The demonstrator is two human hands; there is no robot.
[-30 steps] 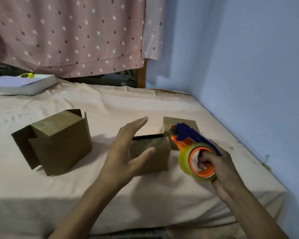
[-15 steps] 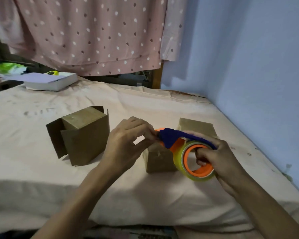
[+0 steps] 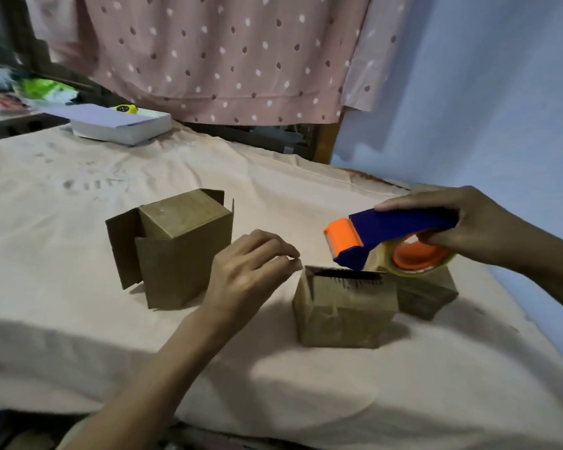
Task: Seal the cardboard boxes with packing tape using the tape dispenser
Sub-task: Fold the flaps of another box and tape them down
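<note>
Three brown cardboard boxes stand on a cloth-covered table point(image 3: 78, 336). The middle box point(image 3: 342, 313) has its top slit still gaping, with a dark printed strip along the front edge. My right hand point(image 3: 478, 225) grips the blue and orange tape dispenser point(image 3: 387, 228) by its handle, raised above this box with its orange mouth pointing left. My left hand point(image 3: 251, 271) pinches thumb and forefinger together at the box's top left corner, apparently on the clear tape end, which barely shows. The left box point(image 3: 179, 251) has loose side flaps. The right box point(image 3: 426, 293) is partly hidden behind the dispenser's roll.
A flat white box point(image 3: 121, 125) with a yellow object on it lies at the far left of the table. A dotted pink curtain point(image 3: 228, 60) hangs behind. A blue wall point(image 3: 501, 108) runs along the right side. The table's near edge crosses the bottom.
My right hand has lifted the dispenser and drawn it to the right, away from my left hand. My left hand stays pinched and now sits at the middle box's left corner.
</note>
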